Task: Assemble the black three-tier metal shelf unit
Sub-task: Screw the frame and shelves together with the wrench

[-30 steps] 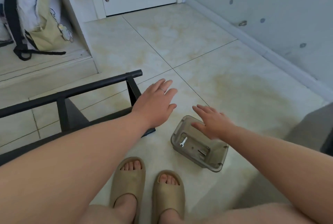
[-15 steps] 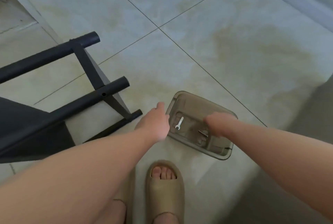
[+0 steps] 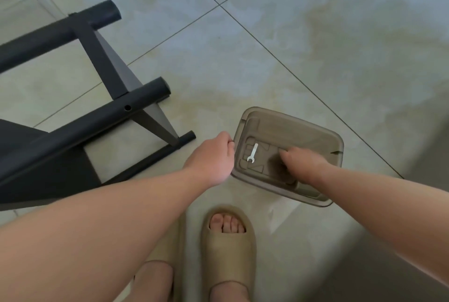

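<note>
On the tiled floor I see the black shelf frame lying on its side toward the left edge. Just right of it sits a smoky clear box, beyond a tan sandal. The left hand curls over the box's left rim. The right hand reaches inside with its fingers bent, and I cannot tell on what. A small white wrench lies on the box's bottom between the hands.

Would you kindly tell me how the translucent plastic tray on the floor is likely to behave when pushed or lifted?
The tray looks thin-walled and nearly empty, so probably light. Low and wide on the smooth tiled floor, it should slide rather than tip. The loose wrench inside may skid if it tilts.
</note>
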{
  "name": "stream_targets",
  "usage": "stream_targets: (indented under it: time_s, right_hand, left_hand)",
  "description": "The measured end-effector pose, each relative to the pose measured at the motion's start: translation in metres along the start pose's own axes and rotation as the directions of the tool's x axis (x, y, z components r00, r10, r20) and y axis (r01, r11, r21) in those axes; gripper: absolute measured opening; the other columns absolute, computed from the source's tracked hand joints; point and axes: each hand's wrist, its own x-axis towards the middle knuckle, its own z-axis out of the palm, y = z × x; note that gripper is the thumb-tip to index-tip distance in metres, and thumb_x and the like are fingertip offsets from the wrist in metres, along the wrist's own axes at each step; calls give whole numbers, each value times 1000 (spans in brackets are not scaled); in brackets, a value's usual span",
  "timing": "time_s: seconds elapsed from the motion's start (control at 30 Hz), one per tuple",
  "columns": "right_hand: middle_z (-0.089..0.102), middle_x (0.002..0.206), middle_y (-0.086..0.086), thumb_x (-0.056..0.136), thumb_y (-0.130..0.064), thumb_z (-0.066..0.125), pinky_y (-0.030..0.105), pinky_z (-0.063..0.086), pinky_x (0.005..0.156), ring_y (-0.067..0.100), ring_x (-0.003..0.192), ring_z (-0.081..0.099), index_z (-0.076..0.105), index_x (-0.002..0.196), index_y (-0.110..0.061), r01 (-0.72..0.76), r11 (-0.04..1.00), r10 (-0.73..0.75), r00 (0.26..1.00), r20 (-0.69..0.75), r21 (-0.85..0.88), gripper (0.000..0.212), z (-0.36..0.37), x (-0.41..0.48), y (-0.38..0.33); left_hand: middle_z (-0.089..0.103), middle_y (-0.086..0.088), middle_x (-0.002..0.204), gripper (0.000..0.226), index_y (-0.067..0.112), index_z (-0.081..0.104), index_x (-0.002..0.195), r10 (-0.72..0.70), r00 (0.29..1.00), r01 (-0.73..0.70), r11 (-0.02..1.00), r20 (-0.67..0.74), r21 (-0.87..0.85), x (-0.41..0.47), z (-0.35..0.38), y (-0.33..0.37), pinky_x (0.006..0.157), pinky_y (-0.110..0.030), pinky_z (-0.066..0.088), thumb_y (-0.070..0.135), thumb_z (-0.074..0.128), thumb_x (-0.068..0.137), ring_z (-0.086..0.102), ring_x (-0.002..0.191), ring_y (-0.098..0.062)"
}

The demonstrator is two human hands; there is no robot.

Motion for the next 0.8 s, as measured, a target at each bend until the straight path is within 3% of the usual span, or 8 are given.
stream_targets:
  time_s: [0.1, 0.2, 0.33, 0.47, 0.57, 0.67, 0.8]
  right_hand:
    - [63, 119, 11, 100, -9, 46, 38, 50, 78, 32, 106, 65, 58, 120, -12, -49, 997, 48, 999, 9, 59, 23, -13, -12, -1]
    - [64, 112, 12, 98, -12, 46, 36, 50, 74, 32, 91, 61, 57, 111, -14, -79, 967, 95, 994, -56, 242, 17, -38, -33, -2]
    - [74, 100, 10, 96, -9, 48, 32, 54, 77, 29, 91, 68, 70, 104, -11, 4, 884, 72, 987, -145, 467, 23, -91, -71, -14]
    - [76, 78, 7, 93, -5, 54, 40, 61, 78, 20, 71, 72, 65, 91, -18, 125, 731, 100, 953, -286, 671, 17, -137, -121, -38]
    - [75, 78, 12, 92, -2, 52, 48, 62, 76, 28, 70, 72, 57, 85, -20, 232, 607, 101, 926, -363, 760, 20, -167, -159, -63]
    - [75, 85, 15, 91, -1, 51, 43, 61, 77, 23, 66, 66, 64, 86, -17, 290, 519, 109, 911, -398, 804, 21, -195, -189, -92]
    - [73, 77, 11, 89, -3, 57, 23, 55, 55, 19, 62, 64, 72, 89, -11, 319, 377, 175, 897, -405, 870, 18, -219, -204, -134]
  left_hand:
    - [55, 2, 86, 19, 19, 45, 112, -30, 998, 29, 999, 54, 17, -4, -11, 4, 76, -39, 48, 32, 32, 107, 57, 85, -25]
    - [59, -7, 103, 24, 14, 42, 124, -105, 982, 92, 992, 156, 90, -20, -33, 15, 80, -41, 49, 28, 37, 106, 59, 92, -27]
    - [59, -10, 130, 33, 8, 56, 131, -68, 970, -5, 954, 234, 299, -53, -71, 41, 93, -33, 46, 19, 39, 105, 58, 117, -28]
    - [68, -10, 117, 29, 7, 65, 119, -57, 984, 8, 959, 166, 285, -90, -112, 54, 86, -33, 55, 16, 44, 102, 68, 105, -26]
    - [73, -9, 101, 24, 4, 65, 108, -86, 978, 65, 991, 189, 114, -123, -138, 51, 65, -31, 55, 14, 44, 101, 72, 85, -24]
    - [65, -8, 81, 16, 8, 60, 87, -66, 996, 63, 996, 53, 64, -145, -161, 37, 55, -26, 40, 12, 47, 96, 56, 63, -22]
    - [67, -8, 90, 20, 9, 66, 88, -151, 935, 136, 988, -320, -69, -154, -185, 11, 59, -29, 40, 19, 50, 94, 56, 75, -22]
